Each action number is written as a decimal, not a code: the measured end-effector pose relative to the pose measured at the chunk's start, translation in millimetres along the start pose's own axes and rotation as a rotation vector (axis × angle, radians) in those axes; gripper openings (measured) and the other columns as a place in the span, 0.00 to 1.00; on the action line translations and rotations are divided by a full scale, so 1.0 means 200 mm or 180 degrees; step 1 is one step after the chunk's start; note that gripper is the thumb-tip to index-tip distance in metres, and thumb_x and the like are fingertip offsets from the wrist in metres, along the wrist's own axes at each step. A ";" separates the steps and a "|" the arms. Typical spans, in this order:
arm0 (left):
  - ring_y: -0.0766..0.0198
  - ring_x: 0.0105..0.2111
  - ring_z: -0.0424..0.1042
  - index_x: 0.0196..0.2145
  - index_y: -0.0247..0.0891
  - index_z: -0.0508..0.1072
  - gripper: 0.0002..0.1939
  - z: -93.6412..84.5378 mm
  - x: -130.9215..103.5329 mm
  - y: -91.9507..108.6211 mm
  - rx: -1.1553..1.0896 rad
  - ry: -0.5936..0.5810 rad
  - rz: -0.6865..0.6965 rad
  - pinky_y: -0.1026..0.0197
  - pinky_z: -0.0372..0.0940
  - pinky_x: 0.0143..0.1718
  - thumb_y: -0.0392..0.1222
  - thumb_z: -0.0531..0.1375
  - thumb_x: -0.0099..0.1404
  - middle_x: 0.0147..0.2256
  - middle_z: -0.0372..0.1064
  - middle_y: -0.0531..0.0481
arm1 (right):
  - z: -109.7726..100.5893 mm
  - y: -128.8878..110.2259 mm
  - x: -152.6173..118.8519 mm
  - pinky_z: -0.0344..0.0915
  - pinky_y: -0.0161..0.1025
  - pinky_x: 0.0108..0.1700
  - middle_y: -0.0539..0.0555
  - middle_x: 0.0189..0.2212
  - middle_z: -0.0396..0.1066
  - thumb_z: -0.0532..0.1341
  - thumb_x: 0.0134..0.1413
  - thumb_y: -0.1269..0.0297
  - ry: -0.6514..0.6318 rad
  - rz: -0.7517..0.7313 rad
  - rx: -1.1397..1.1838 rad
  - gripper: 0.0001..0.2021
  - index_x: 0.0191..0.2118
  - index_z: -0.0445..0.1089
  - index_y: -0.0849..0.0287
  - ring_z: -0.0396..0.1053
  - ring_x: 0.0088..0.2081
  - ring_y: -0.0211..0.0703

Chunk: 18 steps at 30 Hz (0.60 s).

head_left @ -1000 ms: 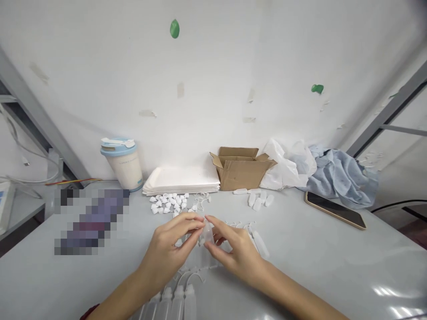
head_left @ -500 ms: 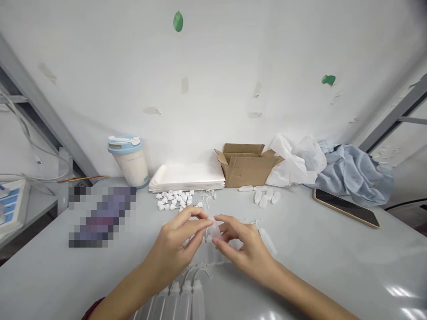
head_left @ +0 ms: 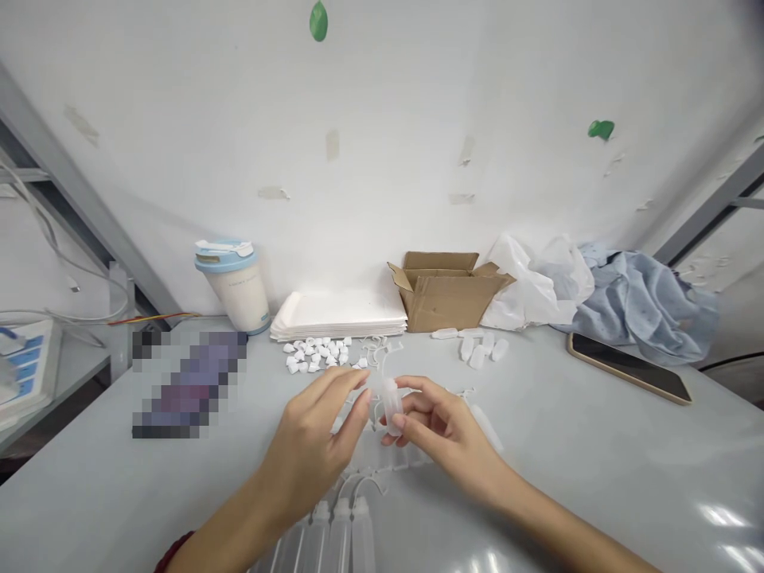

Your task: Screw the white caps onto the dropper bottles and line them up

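Note:
My right hand (head_left: pixel 447 426) holds a small translucent plastic bottle (head_left: pixel 392 410) nearly upright between thumb and fingers. A thin white curved strip (head_left: pixel 385 360) with a flat end rises from its neck. Just to the left is my left hand (head_left: pixel 319 418), its thumb and fingers apart and nothing between them. Beneath the hands lies a row of similar translucent bottles (head_left: pixel 368 455), partly hidden. Closer to me, several longer translucent bottles (head_left: pixel 341 537) with curved strips at their necks lie side by side, partly behind my left forearm.
Small white caps (head_left: pixel 319 350) are scattered before a stack of white sheets (head_left: pixel 340 313). More small bottles (head_left: pixel 477 354) lie near an open cardboard box (head_left: pixel 454 302). A lidded cup (head_left: pixel 239 294), white plastic bag (head_left: pixel 519 286), blue cloth (head_left: pixel 650 306) and phone (head_left: pixel 626 368) stand or lie around.
My left fingers have let go of the bottle's top and opened. The bottle now stands straighter in my right hand, with the curved strip showing above it. The view has shifted slightly.

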<state>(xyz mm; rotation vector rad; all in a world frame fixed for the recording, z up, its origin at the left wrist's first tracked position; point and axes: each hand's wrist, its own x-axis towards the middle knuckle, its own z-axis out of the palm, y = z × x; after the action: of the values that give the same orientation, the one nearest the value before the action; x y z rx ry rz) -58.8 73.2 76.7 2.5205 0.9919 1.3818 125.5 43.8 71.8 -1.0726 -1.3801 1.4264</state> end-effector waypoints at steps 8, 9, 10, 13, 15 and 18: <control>0.53 0.47 0.68 0.49 0.30 0.65 0.15 -0.01 0.06 0.06 0.0338 -0.0714 0.0924 0.49 0.67 0.48 0.36 0.58 0.65 0.45 0.68 0.38 | -0.01 0.01 -0.01 0.65 0.35 0.35 0.48 0.27 0.70 0.60 0.56 0.63 0.0132 -0.0145 -0.0004 0.14 0.48 0.64 0.58 0.70 0.30 0.36; 0.52 0.47 0.67 0.49 0.29 0.64 0.15 0.00 0.06 0.07 0.0430 -0.0731 0.0951 0.48 0.67 0.48 0.37 0.58 0.65 0.45 0.68 0.37 | -0.01 0.01 -0.01 0.65 0.35 0.35 0.48 0.27 0.71 0.60 0.56 0.63 0.0156 -0.0144 0.0014 0.14 0.47 0.64 0.58 0.70 0.31 0.36; 0.51 0.48 0.67 0.48 0.29 0.65 0.15 0.00 0.05 0.07 0.0508 -0.0725 0.0971 0.47 0.67 0.48 0.37 0.58 0.65 0.45 0.68 0.36 | -0.01 0.01 -0.01 0.66 0.35 0.35 0.49 0.27 0.71 0.59 0.56 0.63 0.0169 -0.0142 0.0028 0.13 0.47 0.64 0.58 0.70 0.31 0.37; 0.50 0.48 0.66 0.48 0.28 0.65 0.14 0.02 0.04 0.08 0.0612 -0.0697 0.0940 0.46 0.66 0.49 0.36 0.58 0.65 0.46 0.67 0.35 | -0.01 0.01 -0.02 0.66 0.37 0.36 0.48 0.26 0.71 0.59 0.55 0.64 0.0148 -0.0143 0.0035 0.13 0.47 0.65 0.58 0.70 0.29 0.37; 0.51 0.48 0.66 0.47 0.28 0.65 0.14 0.01 0.03 0.09 0.0545 -0.0713 0.0870 0.46 0.65 0.49 0.35 0.58 0.65 0.45 0.67 0.36 | -0.01 0.01 -0.02 0.67 0.37 0.35 0.48 0.25 0.71 0.60 0.54 0.63 0.0142 -0.0160 0.0018 0.14 0.47 0.65 0.58 0.69 0.28 0.37; 0.52 0.48 0.65 0.48 0.30 0.65 0.16 -0.01 0.00 0.10 0.0334 -0.0851 0.0645 0.48 0.65 0.49 0.34 0.59 0.63 0.46 0.66 0.38 | -0.03 0.00 0.00 0.67 0.37 0.33 0.50 0.22 0.71 0.56 0.56 0.59 0.0290 -0.0223 -0.0021 0.11 0.39 0.69 0.61 0.70 0.26 0.38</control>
<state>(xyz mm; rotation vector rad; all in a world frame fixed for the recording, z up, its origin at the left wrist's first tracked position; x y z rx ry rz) -50.7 56.0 85.7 2.8545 0.7967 1.0178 132.3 45.0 71.4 -1.0702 -1.3451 1.3078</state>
